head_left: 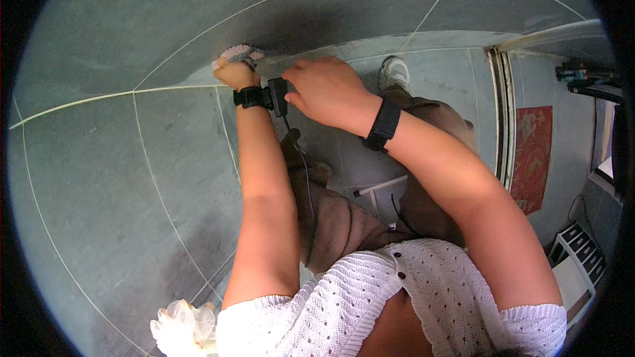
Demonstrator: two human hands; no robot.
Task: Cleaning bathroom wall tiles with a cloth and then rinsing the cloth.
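My left hand (237,73) is closed on a pink and grey cloth (242,52), which lies against the grey tiled wall (208,15) low down, near where it meets the floor. Strapped to my left wrist by a black band is a small black box (278,97) with a thin cable (308,188) running back along the arm. Just right of that box is my right hand (330,90), thumb and forefinger apart, with nothing seen between them. Their tips look close to the box's edge; whether they touch it cannot be told. Another black strap (384,124) circles my right wrist.
Grey floor tiles (94,168) spread to the left. A shoe (395,73) stands near the wall's base. Right of it runs a door track (501,109), with a red mat (532,158) beyond. A white frilled mesh item (183,329) is at lower left, a white rack (578,258) at lower right.
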